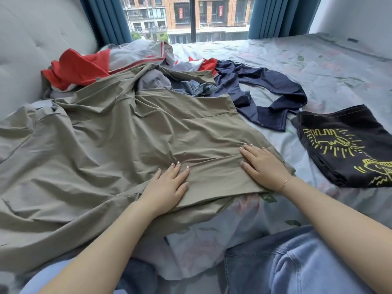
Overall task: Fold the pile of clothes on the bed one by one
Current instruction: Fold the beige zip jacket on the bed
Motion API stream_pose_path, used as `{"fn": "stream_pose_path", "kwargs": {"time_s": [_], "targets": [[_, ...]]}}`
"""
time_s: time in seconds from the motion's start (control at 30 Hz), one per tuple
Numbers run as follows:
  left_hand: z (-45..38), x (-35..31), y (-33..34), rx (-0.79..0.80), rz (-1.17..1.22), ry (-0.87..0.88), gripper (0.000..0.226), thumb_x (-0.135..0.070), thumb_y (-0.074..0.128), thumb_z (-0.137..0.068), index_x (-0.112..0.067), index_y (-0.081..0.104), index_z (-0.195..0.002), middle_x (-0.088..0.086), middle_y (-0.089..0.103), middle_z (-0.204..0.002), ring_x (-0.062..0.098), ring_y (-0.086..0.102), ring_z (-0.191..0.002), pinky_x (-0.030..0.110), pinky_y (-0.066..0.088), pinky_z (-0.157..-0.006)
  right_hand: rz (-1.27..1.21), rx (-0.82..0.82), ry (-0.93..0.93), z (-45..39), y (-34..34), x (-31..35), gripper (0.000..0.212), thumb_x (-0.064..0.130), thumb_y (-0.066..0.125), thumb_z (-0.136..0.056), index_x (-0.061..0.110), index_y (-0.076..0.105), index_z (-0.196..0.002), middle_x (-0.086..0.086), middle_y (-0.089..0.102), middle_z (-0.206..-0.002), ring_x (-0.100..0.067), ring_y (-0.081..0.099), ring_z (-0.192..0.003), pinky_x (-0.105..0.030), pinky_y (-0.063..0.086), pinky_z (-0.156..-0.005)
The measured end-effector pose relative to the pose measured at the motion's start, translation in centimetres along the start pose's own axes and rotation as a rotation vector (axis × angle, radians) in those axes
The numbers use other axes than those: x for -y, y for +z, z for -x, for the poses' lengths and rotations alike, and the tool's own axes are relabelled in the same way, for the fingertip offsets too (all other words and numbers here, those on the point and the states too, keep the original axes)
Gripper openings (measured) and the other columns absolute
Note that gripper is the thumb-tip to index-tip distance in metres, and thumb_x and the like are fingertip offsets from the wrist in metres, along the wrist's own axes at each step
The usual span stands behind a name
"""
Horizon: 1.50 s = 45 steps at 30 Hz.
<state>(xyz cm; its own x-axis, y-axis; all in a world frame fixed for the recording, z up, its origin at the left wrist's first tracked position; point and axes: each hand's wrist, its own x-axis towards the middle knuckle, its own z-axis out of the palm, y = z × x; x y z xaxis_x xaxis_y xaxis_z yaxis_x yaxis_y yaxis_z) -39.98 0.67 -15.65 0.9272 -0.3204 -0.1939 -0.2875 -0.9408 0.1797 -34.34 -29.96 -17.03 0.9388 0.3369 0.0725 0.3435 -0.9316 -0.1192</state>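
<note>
On a floral-sheeted bed [318,66], a large olive-khaki thin woven garment [110,141] lay spread before the unfolded pile. Left hand [167,187] and right hand [263,164] pressed flat on its near folded edge, fingers straight, gripping nothing. Light and limp, it likely handles best from corners.

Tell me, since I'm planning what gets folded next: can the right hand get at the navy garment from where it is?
Probably yes. The right hand lies flat on the khaki garment, and the navy garment lies spread on the bed just beyond it, with nothing on top on that side.
</note>
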Motion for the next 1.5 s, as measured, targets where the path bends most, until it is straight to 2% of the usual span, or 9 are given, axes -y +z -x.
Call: {"fn": "stream_pose_path", "kwargs": {"time_s": [0.17, 0.33, 0.57, 0.67, 0.8, 0.97, 1.17, 1.33, 1.5], "targets": [[6.6, 4.1, -3.3, -0.228, 0.375, 0.065, 0.026, -0.018, 0.059, -0.094, -0.027, 0.068, -0.117, -0.014, 0.058, -0.13, 0.002, 0.054, -0.116, 0.025, 0.043, -0.1, -0.177, -0.335, -0.507, 2.5, -2.5, 7.4, 0.029, 0.031, 0.053, -0.094, 0.015, 0.067, -0.113, 0.0, 0.063, -0.113, -0.021, 0.058, -0.105, -0.033, 0.046, -0.093], [13.4, 8.6, -3.5, -0.329, 0.33, 0.016, 0.041, -0.052, 0.055, -0.083, -0.034, 0.064, -0.118, -0.024, 0.057, -0.119, -0.001, 0.052, -0.116, 0.032, 0.044, -0.1, 0.057, -0.163, -0.796, 4.7, -1.1, 14.9, 0.044, 0.053, 0.06, -0.082, 0.022, 0.06, -0.112, 0.005, 0.055, -0.103, -0.016, 0.052, -0.096, -0.03, 0.044, -0.088], [18.8, 14.2, -1.7, -0.201, 0.078, -0.18, 0.084, -0.08, 0.05, -0.059, -0.042, 0.051, -0.134, -0.021, 0.045, -0.138, 0.006, 0.043, -0.127, 0.032, 0.027, -0.103, 0.1, -0.369, -0.896, 3.7, 0.8, 16.2, 0.009, 0.009, 0.06, -0.085, 0.017, 0.061, -0.084, 0.002, 0.058, -0.093, -0.02, 0.053, -0.083, -0.033, 0.047, -0.078], [18.8, 15.4, -1.7, -0.298, 0.179, -0.179, 0.054, -0.064, 0.049, -0.075, -0.027, 0.073, -0.106, -0.013, 0.064, -0.121, 0.013, 0.061, -0.11, 0.036, 0.044, -0.095, -0.232, -0.323, -0.789, 4.8, -0.7, 16.0, 0.016, 0.022, 0.056, -0.095, 0.014, 0.067, -0.088, 0.005, 0.066, -0.1, -0.014, 0.057, -0.092, -0.029, 0.045, -0.086], [18.1, 15.4, -2.9, -0.383, 0.343, -0.237, 0.021, -0.037, 0.06, -0.094, -0.038, 0.065, -0.073, -0.025, 0.066, -0.076, -0.006, 0.059, -0.079, 0.028, 0.045, -0.073, -0.888, -0.056, -0.447, 5.1, -5.4, 17.5, 0.037, 0.045, 0.054, -0.094, 0.008, 0.058, -0.086, 0.013, 0.052, -0.069, -0.003, 0.045, -0.06, -0.018, 0.039, -0.058], [17.3, 15.9, -4.3, -0.427, 0.588, -0.304, 0.013, -0.033, 0.063, -0.092, -0.028, 0.071, -0.083, -0.014, 0.07, -0.079, 0.006, 0.063, -0.08, 0.029, 0.048, -0.075, -1.306, 0.293, -0.032, 0.8, -12.9, 18.3, 0.031, 0.026, 0.062, -0.083, -0.002, 0.063, -0.097, -0.009, 0.057, -0.079, -0.013, 0.053, -0.061, -0.018, 0.043, -0.051], [19.9, 16.0, -5.4, -0.62, 0.666, -0.315, 0.027, -0.054, 0.052, -0.093, -0.036, 0.071, -0.087, -0.019, 0.071, -0.086, 0.0, 0.064, -0.083, 0.034, 0.05, -0.079, -1.196, 0.138, 0.226, -10.0, -16.0, 20.9, 0.02, 0.012, 0.056, -0.092, 0.005, 0.055, -0.074, -0.01, 0.049, -0.065, -0.014, 0.049, -0.044, -0.019, 0.04, -0.039], [23.1, 17.9, -4.7, -0.604, 0.344, -0.341, 0.041, -0.077, 0.053, -0.066, -0.053, 0.064, -0.098, -0.035, 0.062, -0.105, -0.007, 0.052, -0.104, 0.035, 0.034, -0.098, -0.722, 0.074, 0.312, -16.2, -13.5, 22.9, 0.025, 0.012, 0.06, -0.088, 0.01, 0.044, -0.069, -0.007, 0.045, -0.062, -0.019, 0.043, -0.047, -0.015, 0.033, -0.03], [23.2, 20.5, -3.3, -0.744, 0.411, -0.333, 0.01, -0.037, 0.074, -0.077, -0.036, 0.068, -0.084, -0.025, 0.066, -0.105, 0.0, 0.058, -0.101, 0.033, 0.045, -0.089, -0.232, 0.292, 0.267, -17.3, -11.6, 24.0, 0.02, 0.017, 0.053, -0.091, 0.005, 0.048, -0.076, -0.012, 0.048, -0.066, -0.023, 0.045, -0.05, -0.023, 0.035, -0.039]]}}
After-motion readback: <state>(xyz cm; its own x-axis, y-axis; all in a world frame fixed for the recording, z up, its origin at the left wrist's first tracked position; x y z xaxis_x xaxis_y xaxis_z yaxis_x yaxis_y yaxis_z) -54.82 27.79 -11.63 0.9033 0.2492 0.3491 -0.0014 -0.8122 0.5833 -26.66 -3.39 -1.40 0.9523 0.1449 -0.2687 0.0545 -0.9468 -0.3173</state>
